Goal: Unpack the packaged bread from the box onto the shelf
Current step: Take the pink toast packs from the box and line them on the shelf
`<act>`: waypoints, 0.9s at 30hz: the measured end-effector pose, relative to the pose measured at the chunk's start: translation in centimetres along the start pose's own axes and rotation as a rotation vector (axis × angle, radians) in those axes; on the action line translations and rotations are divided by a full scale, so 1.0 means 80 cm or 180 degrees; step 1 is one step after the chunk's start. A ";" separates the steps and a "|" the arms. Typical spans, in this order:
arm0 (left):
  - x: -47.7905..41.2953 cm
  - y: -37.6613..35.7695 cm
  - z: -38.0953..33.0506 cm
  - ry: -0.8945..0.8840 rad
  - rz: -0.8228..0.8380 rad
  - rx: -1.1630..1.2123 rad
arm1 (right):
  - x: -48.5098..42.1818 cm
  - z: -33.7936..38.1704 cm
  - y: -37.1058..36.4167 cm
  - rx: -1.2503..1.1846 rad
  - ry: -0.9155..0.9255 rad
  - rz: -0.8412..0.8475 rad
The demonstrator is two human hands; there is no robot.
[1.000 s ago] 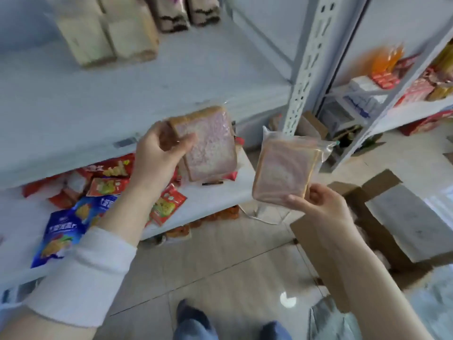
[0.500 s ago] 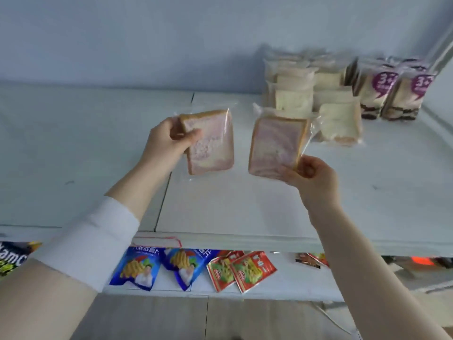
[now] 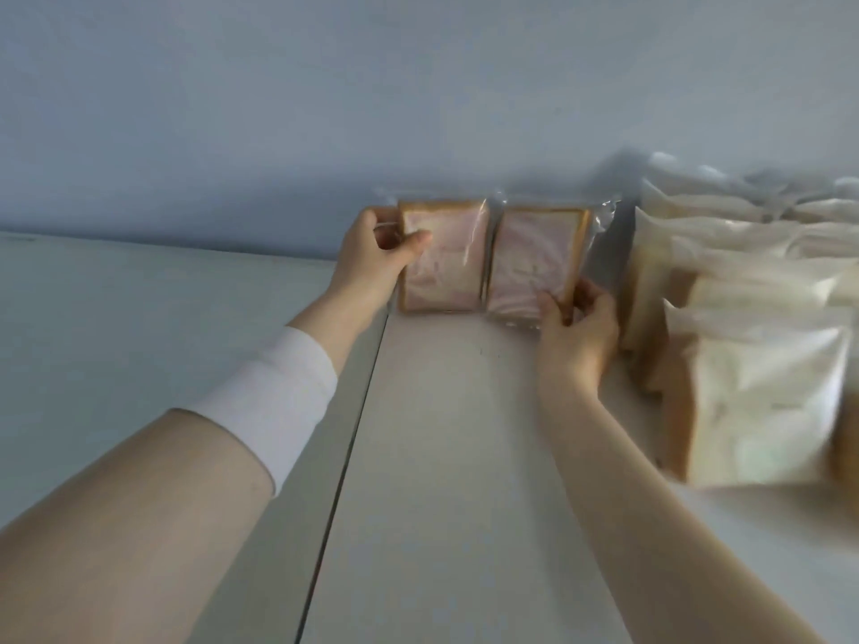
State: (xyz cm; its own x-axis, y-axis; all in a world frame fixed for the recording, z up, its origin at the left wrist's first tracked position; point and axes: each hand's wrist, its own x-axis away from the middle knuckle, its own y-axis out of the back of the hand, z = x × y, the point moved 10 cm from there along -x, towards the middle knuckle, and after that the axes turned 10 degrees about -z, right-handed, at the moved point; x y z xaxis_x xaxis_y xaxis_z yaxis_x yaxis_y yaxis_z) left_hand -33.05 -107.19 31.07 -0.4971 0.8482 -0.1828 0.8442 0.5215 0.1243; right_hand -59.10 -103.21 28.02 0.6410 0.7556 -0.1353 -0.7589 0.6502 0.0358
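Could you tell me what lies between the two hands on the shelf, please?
In the head view, the left pink packet and the right pink packet are side by side, gripped by the left hand and right hand.

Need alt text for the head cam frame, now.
The left hand grips one pink bread pack and the right hand pinches a second pink pack, upright side by side at the back of a white shelf by the wall. Stacked pale bread packs sit to their right.

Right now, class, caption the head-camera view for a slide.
Left hand and right hand hold left packet and right packet of pink bread upright at the shelf's back.
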 end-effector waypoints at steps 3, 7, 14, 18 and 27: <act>-0.022 -0.017 0.002 -0.0111 -0.0063 0.0071 | -0.026 -0.008 -0.019 0.0250 0.0236 -0.0198; -0.028 -0.026 0.003 -0.0233 -0.0212 -0.0097 | -0.036 -0.004 -0.021 0.1197 0.0356 -0.0551; -0.006 -0.009 -0.006 -0.0115 -0.0463 -0.0498 | -0.018 0.006 -0.027 0.1643 0.0174 -0.0148; 0.069 0.019 -0.064 -0.1268 -0.0215 -0.1510 | 0.064 0.046 0.006 0.2138 0.1078 0.0393; 0.374 -0.027 -0.125 -0.2825 0.2187 -0.3732 | 0.194 0.096 0.244 0.3579 0.1640 0.0734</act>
State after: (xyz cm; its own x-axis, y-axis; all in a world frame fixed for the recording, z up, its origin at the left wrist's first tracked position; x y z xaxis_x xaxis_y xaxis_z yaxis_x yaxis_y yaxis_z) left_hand -51.74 -82.03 35.07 0.5058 0.8378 -0.2055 0.0314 0.2202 0.9750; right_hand -63.10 -78.15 34.19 0.1952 0.9064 -0.3746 -0.1672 0.4071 0.8980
